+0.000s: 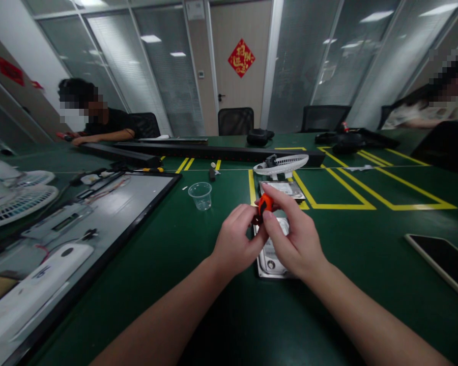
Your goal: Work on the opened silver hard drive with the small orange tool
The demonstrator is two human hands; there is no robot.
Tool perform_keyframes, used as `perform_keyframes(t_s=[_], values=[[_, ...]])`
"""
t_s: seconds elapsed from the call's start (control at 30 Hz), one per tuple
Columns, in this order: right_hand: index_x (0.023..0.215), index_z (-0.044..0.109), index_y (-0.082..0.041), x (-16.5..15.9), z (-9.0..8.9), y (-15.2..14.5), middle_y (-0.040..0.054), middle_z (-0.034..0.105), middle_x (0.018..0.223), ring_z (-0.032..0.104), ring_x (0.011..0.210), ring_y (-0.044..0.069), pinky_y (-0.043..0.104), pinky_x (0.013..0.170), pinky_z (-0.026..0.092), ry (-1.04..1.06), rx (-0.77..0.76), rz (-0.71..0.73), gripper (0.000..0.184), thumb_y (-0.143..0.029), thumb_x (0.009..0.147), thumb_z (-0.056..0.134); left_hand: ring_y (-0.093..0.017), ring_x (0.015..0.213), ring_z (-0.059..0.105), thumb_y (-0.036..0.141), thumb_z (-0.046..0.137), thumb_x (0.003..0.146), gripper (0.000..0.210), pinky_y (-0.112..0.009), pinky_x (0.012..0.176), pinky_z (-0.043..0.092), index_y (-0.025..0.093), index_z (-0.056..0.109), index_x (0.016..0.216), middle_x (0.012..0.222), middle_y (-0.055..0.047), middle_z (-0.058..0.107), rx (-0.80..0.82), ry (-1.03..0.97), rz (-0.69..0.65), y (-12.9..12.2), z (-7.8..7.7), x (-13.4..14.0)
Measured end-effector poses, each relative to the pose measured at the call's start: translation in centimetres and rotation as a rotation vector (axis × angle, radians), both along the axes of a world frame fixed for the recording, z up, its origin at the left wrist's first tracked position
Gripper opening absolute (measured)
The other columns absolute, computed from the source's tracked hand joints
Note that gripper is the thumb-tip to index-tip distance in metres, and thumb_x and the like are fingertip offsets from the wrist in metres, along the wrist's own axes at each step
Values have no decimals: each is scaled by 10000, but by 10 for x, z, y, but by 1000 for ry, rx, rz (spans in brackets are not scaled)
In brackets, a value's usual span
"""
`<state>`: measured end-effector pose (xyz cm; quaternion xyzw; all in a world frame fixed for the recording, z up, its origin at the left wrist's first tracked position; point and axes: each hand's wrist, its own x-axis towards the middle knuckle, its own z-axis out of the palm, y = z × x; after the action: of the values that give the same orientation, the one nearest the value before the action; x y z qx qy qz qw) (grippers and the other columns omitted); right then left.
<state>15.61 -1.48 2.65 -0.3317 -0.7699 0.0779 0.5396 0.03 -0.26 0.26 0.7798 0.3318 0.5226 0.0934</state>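
Green table (pixel 152 254) in a glass-walled room: one small orange piece, pinched by two hands

Holds an orange-and-black piece (pixel 265 205) at the fingertips — pinched narrow by the right hand (pixel 301 239) on one side and by the curled left hand (pixel 232 244) on the other, probably for finer control of something so small. Cannot tell its full shape, with so much hidden behind fingers. Held, by the look of it, just over a silver hard drive (pixel 270 264), perhaps for closeness to that drive, lying flat and partly covered by both hands.

Just beyond the fingertips, a second hard drive (pixel 290 189), roughly in line with the first, likely for easy reach. Behind that, a white fan grille (pixel 290 163), slightly tilted. To the left, a clear plastic cup (pixel 200 195), upright and near, perhaps handy for small parts — contents too faint to tell.

Farther left, a large dark-framed panel (pixel 137 190), laid flat, seemingly for stability, with a white oblong case (pixel 38 290) over it. To the right, well apart from the hands, a phone (pixel 442 259), apparently set aside.

Across the table, yellow tape (pixel 343 207) in outlined boxes, maybe to divide the surface, and a long black bar (pixel 221 151). Beyond, a co-worker in dark clothing (pixel 114 122) at far left; another person in pale clothing (pixel 408 114) at far right.
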Motion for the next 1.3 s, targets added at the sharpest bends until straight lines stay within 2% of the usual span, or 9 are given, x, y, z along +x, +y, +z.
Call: perform_keyframes(t_s=[0.2, 0.43, 0.7, 0.93, 1.13, 1.23, 1.3], values=[[1446, 554, -287, 0, 2, 1, 66, 722, 1164, 688, 993, 241, 453, 914, 599, 9, 51, -74, 474, -239, 980, 631, -166, 815, 575, 137, 646, 911, 119, -293, 732, 477, 200, 584, 990, 902, -18, 624, 23, -35, 11, 1, -1, 0], [1512, 495, -290, 1, 0, 0, 89, 667, 1390, 655, 1221, 271, 497, 1048, 549, 4, -2, -4, 496, -222, 1023, 535, -171, 820, 583, 179, 595, 975, 29, -304, 742, 475, 197, 576, 962, 886, -27, 618, -1, -12, 13, 0, 1, 0], [1409, 574, -286, 0, 1, 2, 50, 700, 1142, 658, 1014, 231, 438, 923, 569, 20, 69, -47, 457, -200, 966, 646, -150, 795, 579, 154, 666, 909, 132, -278, 721, 473, 198, 585, 1003, 897, -8, 630, 6, -50, 23, 1, -1, -1], [1463, 530, -269, 1, 0, 0, 81, 681, 1313, 663, 1117, 231, 437, 997, 555, 18, 37, -29, 474, -185, 999, 586, -162, 819, 581, 155, 604, 961, 43, -293, 742, 464, 190, 588, 979, 890, -21, 621, 2, -12, -7, 1, 1, -1], [1401, 566, -269, 0, -1, 3, 71, 701, 1210, 671, 1011, 227, 427, 907, 584, 16, 81, -78, 433, -206, 978, 637, -160, 797, 566, 165, 668, 902, 141, -285, 719, 465, 193, 589, 1015, 890, -11, 616, -2, -37, 19, 1, -2, -1], [1368, 582, -267, 0, 0, 4, 66, 697, 1144, 660, 964, 222, 423, 879, 584, 23, 85, -90, 413, -221, 966, 664, -160, 793, 565, 149, 661, 900, 128, -287, 720, 464, 196, 593, 998, 876, -7, 610, 0, -26, 15, 2, -3, -1], [1381, 573, -269, 0, 0, 3, 70, 694, 1169, 663, 977, 226, 426, 886, 584, 29, 76, -81, 425, -227, 967, 659, -162, 802, 570, 139, 639, 916, 112, -291, 727, 465, 195, 601, 1005, 885, -13, 616, 8, -12, 1, 3, -2, -1]])
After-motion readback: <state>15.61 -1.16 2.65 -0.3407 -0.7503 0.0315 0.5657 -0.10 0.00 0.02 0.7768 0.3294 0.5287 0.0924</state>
